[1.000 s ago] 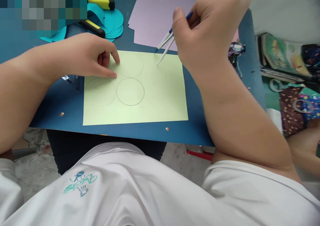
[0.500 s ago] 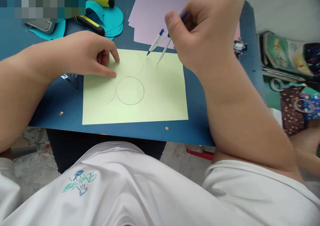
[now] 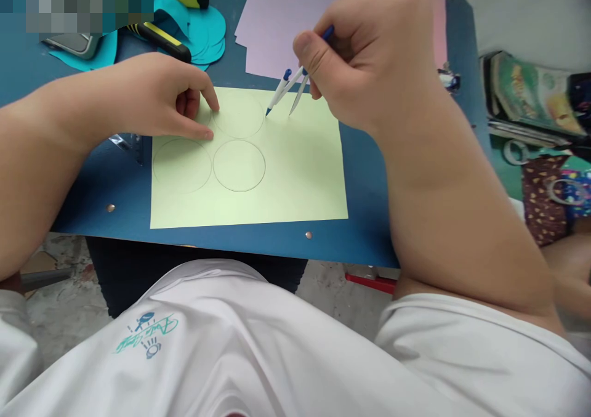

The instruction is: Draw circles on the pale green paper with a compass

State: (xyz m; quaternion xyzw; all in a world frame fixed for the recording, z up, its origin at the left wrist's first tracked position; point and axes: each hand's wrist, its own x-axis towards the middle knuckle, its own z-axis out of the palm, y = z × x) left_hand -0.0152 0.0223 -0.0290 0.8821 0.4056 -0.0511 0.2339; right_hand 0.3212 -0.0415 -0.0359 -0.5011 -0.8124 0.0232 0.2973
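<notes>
Head view, and from here I see the right hand [image 3: 364,66] raised over the far side of a pale yellow-green sheet [image 3: 305,183], thumb and forefinger clamped on the top of a white-and-blue compass [image 3: 277,95]. Its blue knob pokes up between them, and its two legs slant out below the thumb, toward the left hand [image 3: 161,97]. The pen tip sits right beside the edge of the upper right pencilled circle [image 3: 237,112], the other point a little farther right above bare paper; whether both press on the sheet I can't tell.

The left hand holds nothing. Its thumb and forefinger are spread apart, tips down on the paper near that circle and well short of the compass, with the other fingers curled under. It partly hides another circle, and two more lie nearer the body.

All this is on a blue table [image 3: 360,220]. Beyond the sheet lie purple sheets [image 3: 272,29], teal paper pieces [image 3: 207,35] and two yellow-and-black tools [image 3: 168,42].
</notes>
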